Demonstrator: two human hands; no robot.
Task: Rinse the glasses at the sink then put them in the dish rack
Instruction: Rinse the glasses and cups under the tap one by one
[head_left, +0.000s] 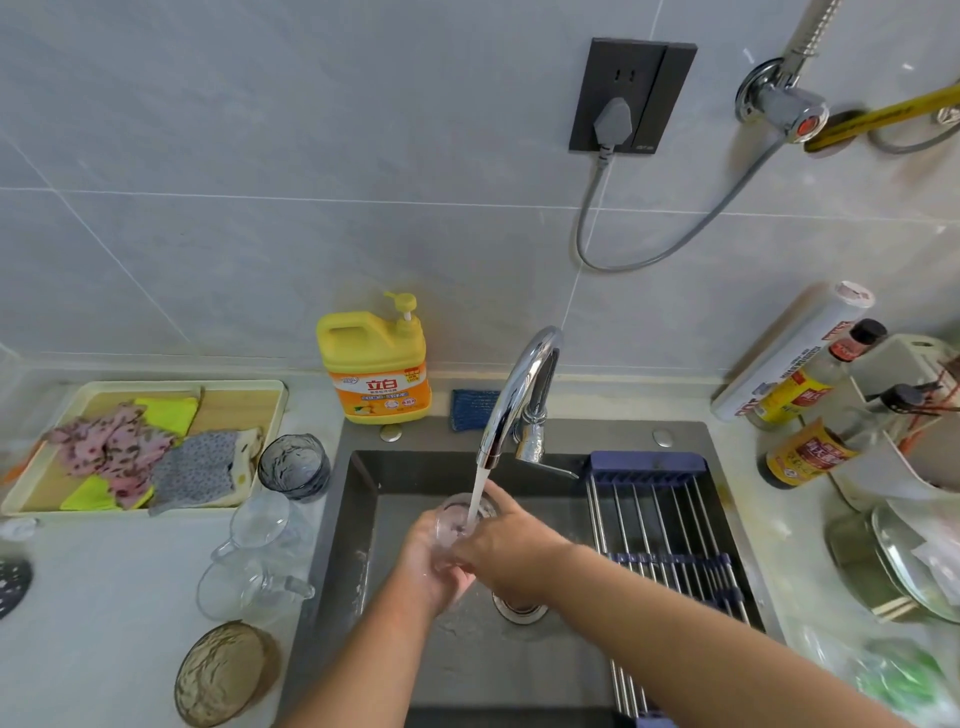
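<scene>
Glass (451, 522) catching tap water (479, 491), sink (361, 519) beneath

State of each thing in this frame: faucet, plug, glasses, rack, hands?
Faucet: running into the clear glass.
Clear glass: upright under the stream.
Left hand: grips the clear glass.
Right hand: grips it too.
Dish rack: over the sink, visible bars bare.
Plug: in the socket.
Blue-grey glass: upright on the counter.
</scene>
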